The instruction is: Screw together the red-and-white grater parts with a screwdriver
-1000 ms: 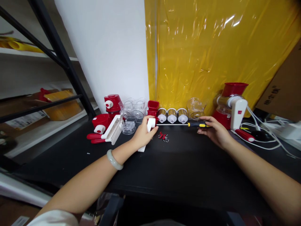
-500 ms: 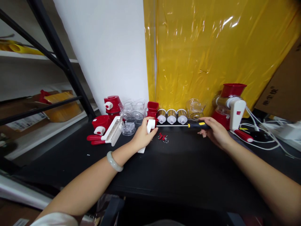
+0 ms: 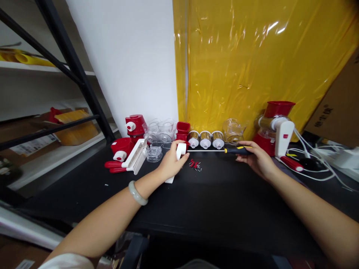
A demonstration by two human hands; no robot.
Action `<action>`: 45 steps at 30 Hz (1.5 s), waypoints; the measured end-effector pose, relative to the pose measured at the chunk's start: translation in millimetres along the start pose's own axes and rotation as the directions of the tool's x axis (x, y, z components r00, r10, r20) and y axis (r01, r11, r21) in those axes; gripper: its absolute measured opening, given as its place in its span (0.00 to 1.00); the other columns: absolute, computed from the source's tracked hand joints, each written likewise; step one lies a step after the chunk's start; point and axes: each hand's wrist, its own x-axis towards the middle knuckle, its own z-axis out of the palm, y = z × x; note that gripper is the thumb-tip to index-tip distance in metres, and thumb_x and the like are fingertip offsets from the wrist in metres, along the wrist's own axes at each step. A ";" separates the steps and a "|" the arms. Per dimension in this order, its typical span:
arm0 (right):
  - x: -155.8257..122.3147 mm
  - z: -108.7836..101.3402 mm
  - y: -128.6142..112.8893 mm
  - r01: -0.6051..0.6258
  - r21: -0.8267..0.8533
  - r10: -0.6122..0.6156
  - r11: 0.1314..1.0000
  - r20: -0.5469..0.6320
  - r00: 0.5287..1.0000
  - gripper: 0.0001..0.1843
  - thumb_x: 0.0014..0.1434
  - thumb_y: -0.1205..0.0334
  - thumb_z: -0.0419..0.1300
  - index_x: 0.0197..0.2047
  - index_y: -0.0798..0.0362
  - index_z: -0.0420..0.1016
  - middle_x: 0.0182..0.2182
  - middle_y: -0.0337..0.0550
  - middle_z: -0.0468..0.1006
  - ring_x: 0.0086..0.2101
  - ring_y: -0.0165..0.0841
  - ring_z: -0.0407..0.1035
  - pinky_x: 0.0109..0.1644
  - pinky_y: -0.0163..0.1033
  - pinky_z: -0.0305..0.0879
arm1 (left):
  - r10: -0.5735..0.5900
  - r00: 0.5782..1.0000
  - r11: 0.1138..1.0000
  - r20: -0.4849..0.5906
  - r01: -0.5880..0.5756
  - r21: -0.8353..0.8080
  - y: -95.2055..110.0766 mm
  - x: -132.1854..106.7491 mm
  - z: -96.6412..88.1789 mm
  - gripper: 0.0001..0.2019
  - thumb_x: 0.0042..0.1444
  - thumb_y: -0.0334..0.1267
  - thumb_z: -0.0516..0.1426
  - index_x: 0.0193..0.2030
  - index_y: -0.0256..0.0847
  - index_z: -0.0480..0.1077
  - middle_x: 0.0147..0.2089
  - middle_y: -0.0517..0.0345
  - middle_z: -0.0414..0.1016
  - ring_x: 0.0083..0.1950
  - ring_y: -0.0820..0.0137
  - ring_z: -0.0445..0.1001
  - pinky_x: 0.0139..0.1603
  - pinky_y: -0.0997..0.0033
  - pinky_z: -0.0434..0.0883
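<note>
My left hand (image 3: 170, 163) is closed around a white plastic part (image 3: 180, 150) with a red piece at its far side, held upright on the black table (image 3: 213, 194). My right hand (image 3: 256, 157) grips the black and yellow handle of a long screwdriver (image 3: 221, 150). Its thin shaft lies level and points left, with the tip at the white part. Small red-tipped screws (image 3: 195, 164) lie on the table just below the shaft, between my hands.
Red and white parts (image 3: 126, 149) and clear plastic cups (image 3: 157, 130) stand at the back left. Three metal drums (image 3: 205, 139) and a clear jug (image 3: 233, 131) line the yellow sheet. An assembled red and white grinder (image 3: 276, 127) with white cables (image 3: 316, 160) is at right. A black shelf frame (image 3: 70, 63) stands left.
Almost nothing has changed: both hands keep their grips, and the screwdriver tip stays at the white part. The view has shifted slightly.
</note>
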 end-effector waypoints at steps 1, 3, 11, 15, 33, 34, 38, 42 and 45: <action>-0.5 0.4 -0.6 0.004 0.003 -0.004 1.000 -0.007 1.000 0.14 0.53 0.59 0.62 0.44 0.49 0.73 0.29 0.39 0.79 0.28 0.32 0.74 0.33 0.38 0.73 | 0.004 1.000 1.000 0.000 -0.004 0.001 -0.1 0.0 0.0 0.23 0.60 0.44 0.57 0.59 0.44 0.57 0.37 0.59 0.75 0.32 0.67 0.76 0.38 0.65 0.71; -1.4 1.0 -1.6 0.009 0.000 -0.009 1.000 -0.019 1.000 0.13 0.53 0.60 0.62 0.43 0.49 0.73 0.28 0.39 0.78 0.27 0.32 0.73 0.32 0.37 0.72 | 0.011 1.000 1.000 0.003 -0.011 0.000 -0.2 -0.1 0.0 0.23 0.60 0.44 0.57 0.60 0.44 0.57 0.38 0.59 0.75 0.32 0.67 0.76 0.38 0.66 0.71; -0.8 0.0 0.4 0.023 -0.065 -0.023 0.998 0.008 1.000 0.17 0.55 0.54 0.63 0.46 0.49 0.69 0.22 0.38 0.78 0.20 0.32 0.70 0.29 0.38 0.69 | -0.038 0.999 0.997 0.023 0.039 -0.061 -0.3 -0.5 0.3 0.23 0.60 0.44 0.57 0.60 0.45 0.57 0.34 0.64 0.72 0.25 0.71 0.74 0.35 0.66 0.71; 1.3 -3.2 4.5 0.048 -0.092 -0.046 0.995 0.019 0.999 0.21 0.55 0.48 0.64 0.47 0.49 0.68 0.21 0.37 0.77 0.19 0.31 0.69 0.27 0.37 0.68 | -0.034 0.999 0.998 0.019 0.035 -0.047 -1.9 -0.4 0.9 0.22 0.60 0.44 0.57 0.59 0.45 0.57 0.34 0.64 0.72 0.27 0.70 0.75 0.35 0.67 0.71; -0.3 -1.8 6.0 0.098 -0.327 -0.119 0.940 -0.042 0.992 0.26 0.63 0.36 0.53 0.41 0.53 0.73 0.08 0.29 0.61 0.11 0.27 0.56 0.35 0.41 0.74 | -0.032 0.999 0.999 0.039 0.032 0.007 3.0 -3.2 0.1 0.22 0.61 0.45 0.56 0.60 0.46 0.57 0.33 0.64 0.72 0.27 0.69 0.74 0.35 0.67 0.70; 0.4 -2.7 6.4 0.092 -0.325 -0.112 0.941 -0.043 0.993 0.26 0.62 0.36 0.53 0.41 0.53 0.73 0.09 0.30 0.62 0.11 0.27 0.57 0.35 0.41 0.74 | -0.029 0.999 1.000 0.042 0.029 0.010 3.5 -3.5 -0.1 0.22 0.61 0.45 0.56 0.60 0.46 0.57 0.33 0.64 0.72 0.27 0.69 0.75 0.35 0.67 0.70; 3.6 -6.7 8.3 0.055 -0.216 -0.061 0.975 -0.020 0.998 0.22 0.59 0.41 0.59 0.44 0.51 0.72 0.19 0.37 0.74 0.18 0.32 0.69 0.30 0.41 0.73 | -0.040 0.998 0.999 0.045 0.041 -0.016 3.1 -3.1 -0.2 0.22 0.61 0.45 0.56 0.60 0.46 0.56 0.33 0.65 0.71 0.25 0.70 0.74 0.35 0.67 0.70; 2.0 -5.5 6.7 0.049 -0.090 -0.048 0.995 0.012 0.999 0.17 0.53 0.53 0.64 0.45 0.48 0.71 0.30 0.38 0.78 0.27 0.34 0.75 0.34 0.42 0.74 | -0.055 0.998 0.998 0.035 0.056 -0.027 1.5 -1.5 0.1 0.22 0.61 0.45 0.56 0.60 0.46 0.56 0.33 0.65 0.71 0.24 0.70 0.74 0.34 0.67 0.70; -0.2 -2.6 3.1 0.066 -0.070 -0.066 0.995 -0.001 0.998 0.17 0.52 0.57 0.64 0.45 0.47 0.70 0.30 0.37 0.78 0.27 0.33 0.74 0.34 0.41 0.74 | -0.042 0.998 0.999 0.036 0.043 -0.019 1.9 -1.2 0.0 0.22 0.61 0.44 0.56 0.60 0.46 0.57 0.34 0.64 0.72 0.25 0.70 0.74 0.35 0.67 0.70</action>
